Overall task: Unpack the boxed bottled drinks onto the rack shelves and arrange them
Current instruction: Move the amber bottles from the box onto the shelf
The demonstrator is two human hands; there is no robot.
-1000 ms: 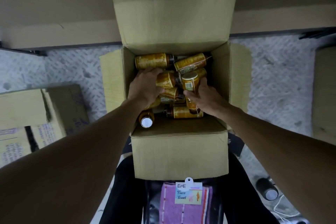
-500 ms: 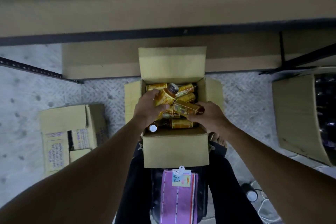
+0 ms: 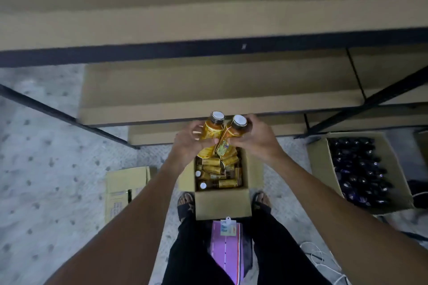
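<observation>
Left hand (image 3: pixel 190 146): fingers curled round one yellow-labelled bottle (image 3: pixel 212 131), cap up. Right hand (image 3: pixel 253 140): grips a second bottle (image 3: pixel 234 131), touching the first. Both are held above the open cardboard box (image 3: pixel 222 203) on the floor, which holds more bottles lying loose. Rack shelf (image 3: pixel 208 85) just beyond. Box of dark bottles (image 3: pixel 359 169) to the right.

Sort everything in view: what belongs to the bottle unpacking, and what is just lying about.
Job:
left grip on left bottle
right grip on right bottle
open box of gold bottles
rack shelves

Lying about:
box of dark bottles on the right, untouched for now
carton on the left
white cables
pink towel
</observation>
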